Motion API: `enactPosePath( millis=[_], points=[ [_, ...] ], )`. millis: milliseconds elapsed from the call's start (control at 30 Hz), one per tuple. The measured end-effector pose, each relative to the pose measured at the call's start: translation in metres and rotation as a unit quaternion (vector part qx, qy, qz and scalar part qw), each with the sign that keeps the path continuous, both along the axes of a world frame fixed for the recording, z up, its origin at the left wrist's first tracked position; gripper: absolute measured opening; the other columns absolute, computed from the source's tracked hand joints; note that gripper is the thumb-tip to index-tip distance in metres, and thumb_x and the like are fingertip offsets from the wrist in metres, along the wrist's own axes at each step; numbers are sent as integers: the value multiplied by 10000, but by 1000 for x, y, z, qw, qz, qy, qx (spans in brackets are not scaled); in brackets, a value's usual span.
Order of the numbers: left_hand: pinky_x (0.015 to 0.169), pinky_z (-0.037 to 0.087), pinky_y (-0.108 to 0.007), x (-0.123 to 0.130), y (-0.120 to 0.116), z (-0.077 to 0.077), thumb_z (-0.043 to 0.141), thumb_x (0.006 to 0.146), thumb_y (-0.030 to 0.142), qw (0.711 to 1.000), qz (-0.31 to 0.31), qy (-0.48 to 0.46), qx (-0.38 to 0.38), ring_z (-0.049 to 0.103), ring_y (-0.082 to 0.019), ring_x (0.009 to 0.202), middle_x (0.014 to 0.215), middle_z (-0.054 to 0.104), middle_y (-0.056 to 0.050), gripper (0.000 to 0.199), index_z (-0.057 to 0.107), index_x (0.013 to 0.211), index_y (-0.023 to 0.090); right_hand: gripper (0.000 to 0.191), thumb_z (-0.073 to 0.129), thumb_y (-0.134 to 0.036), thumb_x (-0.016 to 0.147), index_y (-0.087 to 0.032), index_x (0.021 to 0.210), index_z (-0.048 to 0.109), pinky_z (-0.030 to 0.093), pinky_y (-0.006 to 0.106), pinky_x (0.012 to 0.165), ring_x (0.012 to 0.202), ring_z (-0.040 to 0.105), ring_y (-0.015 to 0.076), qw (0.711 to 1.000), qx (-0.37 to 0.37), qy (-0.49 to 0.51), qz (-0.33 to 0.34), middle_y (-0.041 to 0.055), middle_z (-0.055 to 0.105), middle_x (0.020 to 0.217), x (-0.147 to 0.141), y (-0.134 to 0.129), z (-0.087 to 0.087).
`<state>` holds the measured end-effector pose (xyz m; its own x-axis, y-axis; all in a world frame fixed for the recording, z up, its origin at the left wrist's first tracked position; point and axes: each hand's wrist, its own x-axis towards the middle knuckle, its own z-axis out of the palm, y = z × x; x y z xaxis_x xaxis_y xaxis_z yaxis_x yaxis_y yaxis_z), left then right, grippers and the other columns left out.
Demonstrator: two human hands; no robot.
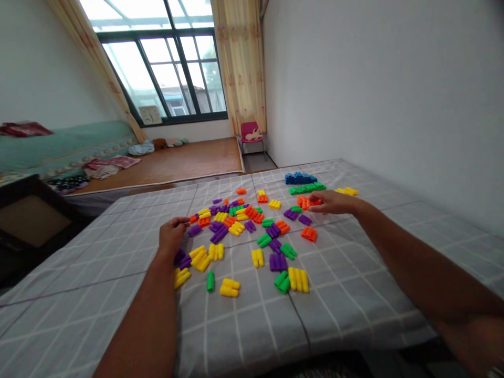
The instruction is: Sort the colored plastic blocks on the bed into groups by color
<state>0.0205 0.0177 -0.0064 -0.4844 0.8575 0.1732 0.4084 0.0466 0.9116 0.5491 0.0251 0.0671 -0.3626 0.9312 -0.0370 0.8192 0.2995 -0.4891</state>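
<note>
bare left hand (173, 233), bare right hand (331, 202), both forearms bare behind the grip, dark clothing (328, 370) between and behind the hands, faint pale flecks on it, light-dark patch (497, 370) far behind right grip, too small to ID

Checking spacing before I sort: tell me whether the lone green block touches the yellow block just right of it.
Apart. The head view shows a strip of grey checked cloth between the green block and the yellow block.
</note>
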Motion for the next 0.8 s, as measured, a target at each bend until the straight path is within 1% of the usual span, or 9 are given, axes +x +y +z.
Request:
enactPosePath(
  millis=[100, 167, 267, 333, 400, 467, 533, 667, 800],
  points=[
    [497, 429, -229, 4, -3, 4, 528, 547, 225, 1000, 13, 2, -7, 591, -157, 559, 644, 694, -28, 353, 733, 826, 156, 341, 669, -470, 791, -182, 969, 631, 491, 244, 519, 637, 659, 172, 995, -92, 10, -34, 74, 702, 839, 0, -9, -20],
    [507, 437, -234, 8, -6, 8, 531, 547, 223, 1000, 14, 6, -8, 593, -159, 561, 633, 689, -24, 326, 729, 799, 160, 336, 669, -443, 801, -173, 990, 610, 492, 241, 542, 669, 660, 174, 997, -64, 17, -38, 72, 701, 851, -23, -11, -34],
    [514, 447, -237, 11, -10, 13, 545, 556, 225, 1000, 14, 18, -8, 603, -167, 582, 620, 677, -18, 288, 724, 775, 170, 375, 634, -421, 836, -163, 1099, 565, 512, 248, 607, 736, 660, 172, 997, -23, 70, 26, 48, 698, 863, -64, -10, -46],
    [506, 446, -237, 12, -11, 13, 555, 564, 230, 999, 14, 27, -12, 605, -171, 584, 604, 666, -13, 274, 724, 773, 178, 415, 592, -426, 866, -176, 1192, 531, 536, 268, 685, 826, 667, 170, 987, -14, 133, 93, 54, 697, 971, -77, -5, -44],
    [500, 447, -235, 11, -11, 12, 563, 567, 235, 999, 9, 33, -12, 609, -173, 590, 598, 660, -11, 265, 725, 770, 182, 427, 584, -420, 866, -180, 1217, 544, 541, 298, 776, 933, 660, 179, 979, 37, 164, 114, 90, 661, 1125, -70, 0, -37],
    [495, 448, -235, 10, -10, 10, 560, 564, 232, 1000, -2, 30, -7, 617, -176, 598, 611, 666, -15, 266, 724, 768, 181, 416, 605, -391, 841, -170, 1192, 590, 530, 332, 835, 962, 651, 198, 981, 111, 139, 79, 121, 627, 1191, -47, 4, -29],
    [487, 447, -240, 10, -8, 9, 547, 558, 226, 1000, -14, 26, -3, 621, -182, 602, 625, 674, -23, 278, 724, 767, 181, 413, 621, -360, 817, -170, 1183, 623, 518, 357, 855, 930, 652, 211, 985, 148, 86, 33, 128, 635, 1171, -17, 5, -25],
    [474, 448, -244, 12, -8, 10, 545, 555, 233, 998, -30, 56, -10, 616, -187, 601, 620, 672, -24, 278, 735, 752, 187, 389, 657, -380, 781, -204, 1127, 665, 511, 334, 786, 874, 649, 216, 995, 101, 4, -2, 85, 690, 1078, 20, -3, -34],
    [492, 461, -244, 14, -10, 14, 549, 555, 234, 996, -28, 78, -13, 613, -181, 607, 629, 677, -23, 279, 744, 747, 181, 284, 702, -344, 736, -202, 981, 673, 489, 293, 708, 813, 652, 200, 997, 64, -31, -32, 54, 716, 935, 19, -6, -49]
  ],
)
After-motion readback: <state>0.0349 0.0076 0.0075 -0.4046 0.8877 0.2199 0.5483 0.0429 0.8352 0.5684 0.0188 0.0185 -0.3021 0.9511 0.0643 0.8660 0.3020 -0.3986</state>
